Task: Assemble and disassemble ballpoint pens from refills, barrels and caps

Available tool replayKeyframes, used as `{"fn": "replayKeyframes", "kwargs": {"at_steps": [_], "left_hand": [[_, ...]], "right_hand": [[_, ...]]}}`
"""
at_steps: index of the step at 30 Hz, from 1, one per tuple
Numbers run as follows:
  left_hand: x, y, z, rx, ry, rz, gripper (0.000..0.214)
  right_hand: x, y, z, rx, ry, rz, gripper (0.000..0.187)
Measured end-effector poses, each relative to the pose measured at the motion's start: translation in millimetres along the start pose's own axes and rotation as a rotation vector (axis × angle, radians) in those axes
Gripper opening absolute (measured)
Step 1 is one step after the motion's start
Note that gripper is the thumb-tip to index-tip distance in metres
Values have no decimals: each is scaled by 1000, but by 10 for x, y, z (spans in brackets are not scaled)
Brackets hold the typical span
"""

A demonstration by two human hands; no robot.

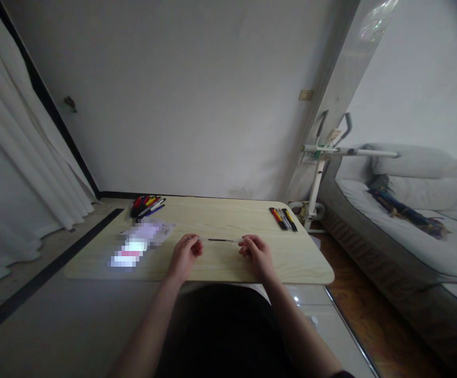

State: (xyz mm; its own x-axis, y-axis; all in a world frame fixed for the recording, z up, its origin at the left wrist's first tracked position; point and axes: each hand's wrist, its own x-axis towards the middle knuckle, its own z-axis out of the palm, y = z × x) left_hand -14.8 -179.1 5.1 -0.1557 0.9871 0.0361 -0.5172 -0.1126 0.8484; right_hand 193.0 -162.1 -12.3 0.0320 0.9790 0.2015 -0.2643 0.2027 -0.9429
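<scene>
Over the middle of the table, a thin pen refill with a dark middle and pale ends is held level between both hands. My left hand pinches its left end between thumb and fingers. At the other end, the fingertips of my right hand are closed in a pinch. Both end pieces are partly covered by the fingers. Beyond my left hand lies a heap of pens in red, yellow, black, white and blue. On the far right, several pens lie side by side in a row.
A blurred-out bright phone-like object and a clear plastic packet lie on the left of the table. White curtains hang at the left. To the right stand a white exercise machine and a grey sofa.
</scene>
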Motion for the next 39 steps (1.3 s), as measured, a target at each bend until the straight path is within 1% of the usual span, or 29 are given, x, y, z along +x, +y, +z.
{"fn": "replayKeyframes", "kwargs": {"at_steps": [8,20,25,32,39], "left_hand": [[-3,2,5,13,18,-17,19],[-21,13,14,41,-15,-12,18],[-23,5,5,37,-34,-1,18],[-13,-3,4,47,-25,-8,19],[-12,7,23,60,-38,-20,18]], "right_hand": [[-18,-38,5,9,-14,8,23],[-24,-52,24,-27,-40,5,25],[-29,-67,24,-22,-48,1,22],[-35,-77,14,-84,-75,-8,23],[-38,-90,1,-141,-43,17,22]]}}
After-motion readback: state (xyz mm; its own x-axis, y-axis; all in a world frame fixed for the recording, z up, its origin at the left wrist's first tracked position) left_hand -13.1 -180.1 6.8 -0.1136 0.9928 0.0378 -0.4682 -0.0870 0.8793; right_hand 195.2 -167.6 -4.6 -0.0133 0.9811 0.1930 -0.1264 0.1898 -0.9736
